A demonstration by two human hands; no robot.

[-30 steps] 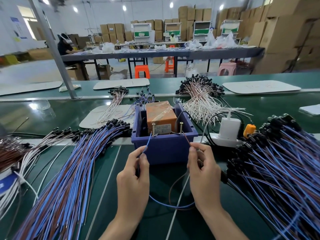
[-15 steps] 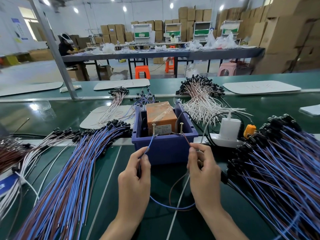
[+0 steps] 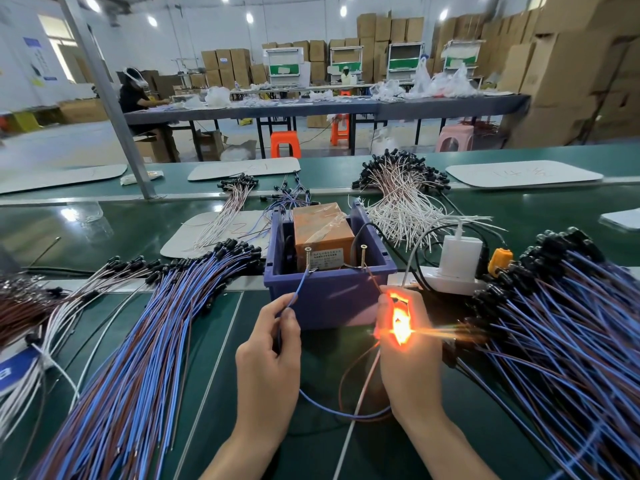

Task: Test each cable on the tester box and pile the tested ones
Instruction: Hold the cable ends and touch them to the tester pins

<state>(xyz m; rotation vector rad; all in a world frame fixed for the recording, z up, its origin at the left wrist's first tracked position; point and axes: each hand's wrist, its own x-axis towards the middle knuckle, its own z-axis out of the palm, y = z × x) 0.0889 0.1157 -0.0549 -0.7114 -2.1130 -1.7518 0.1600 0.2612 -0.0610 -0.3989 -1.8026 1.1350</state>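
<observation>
A blue plastic bin [image 3: 329,296] holds the orange tester box [image 3: 323,233], with two upright screws at its front rim. My left hand [image 3: 268,362] pinches the blue wire [image 3: 300,284] of one cable, its tip at the left screw [image 3: 307,259]. My right hand [image 3: 408,348] holds the brown wire [image 3: 372,277], which runs up to the right screw [image 3: 363,256], and grips the cable's lamp end, which glows bright orange [image 3: 400,322] inside my fingers. The two wires loop together below my hands [image 3: 332,410].
A large pile of blue and brown cables [image 3: 131,341] fans out at left, another pile [image 3: 571,334] at right. A white charger on a power strip [image 3: 457,261] sits right of the bin. White-wire bundles [image 3: 405,202] and white mats lie behind.
The lamp in my right hand has lit up orange; it was dark before. Both hands have stayed at the screws.
</observation>
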